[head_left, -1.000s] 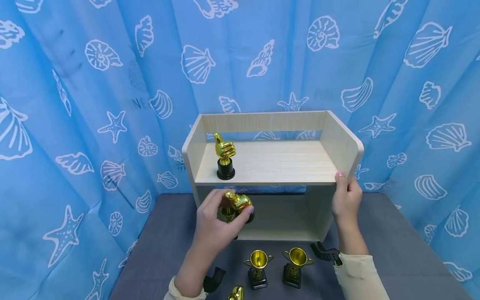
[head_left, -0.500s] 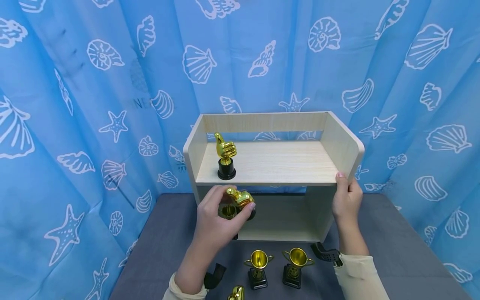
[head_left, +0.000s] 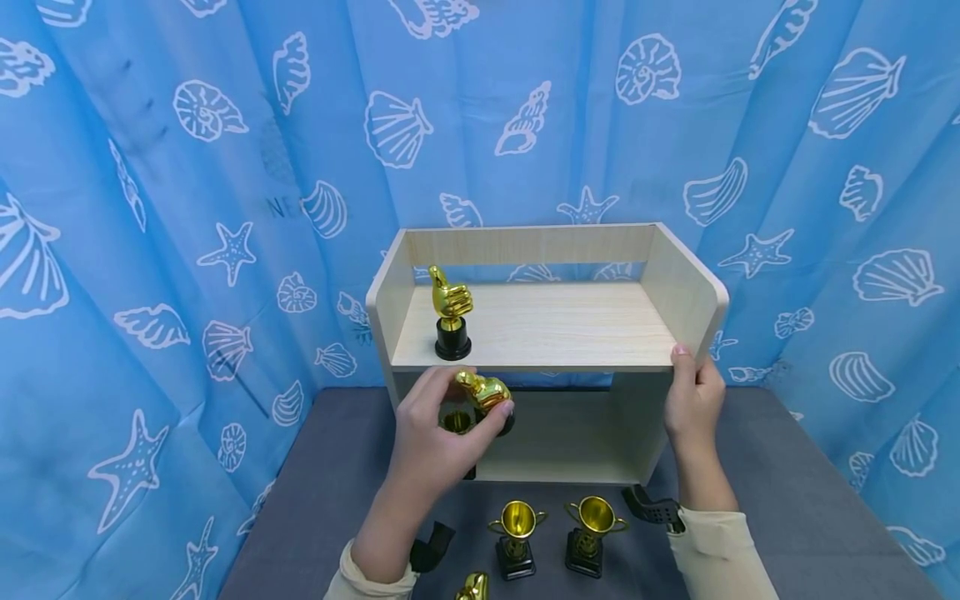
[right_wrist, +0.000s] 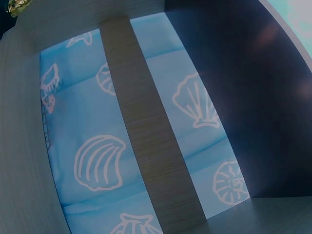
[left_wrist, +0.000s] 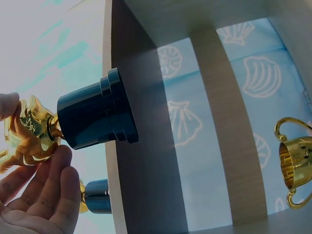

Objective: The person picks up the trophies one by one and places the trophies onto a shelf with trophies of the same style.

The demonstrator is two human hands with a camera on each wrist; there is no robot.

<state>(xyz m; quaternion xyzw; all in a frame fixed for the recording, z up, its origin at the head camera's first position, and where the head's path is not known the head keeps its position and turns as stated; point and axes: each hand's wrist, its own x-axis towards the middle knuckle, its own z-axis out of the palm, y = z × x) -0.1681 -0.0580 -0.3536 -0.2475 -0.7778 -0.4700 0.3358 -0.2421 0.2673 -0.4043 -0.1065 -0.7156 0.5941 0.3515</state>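
My left hand [head_left: 431, 437] pinches a gold thumbs-up trophy [head_left: 486, 392] by its gold part, in front of the shelf unit's lower opening. In the left wrist view its black base [left_wrist: 95, 112] points toward the shelf, so the trophy is tilted. My right hand [head_left: 693, 400] grips the right front edge of the pale wooden shelf unit [head_left: 555, 325], thumb on the upper board. A second thumbs-up trophy [head_left: 452, 312] stands upright at the upper board's left. Behind my left hand, a gold cup trophy [left_wrist: 297, 161] sits in the lower compartment, partly hidden in the head view.
Two gold cup trophies [head_left: 517, 521] stand on the grey tabletop [head_left: 300, 517] before the shelf. Another gold trophy [head_left: 472, 586] is cut off at the bottom edge. A blue shell-patterned curtain [head_left: 480, 125] hangs behind.
My left hand has risen slightly and shifted a little right with the thumbs-up trophy. My right hand stays on the shelf edge.
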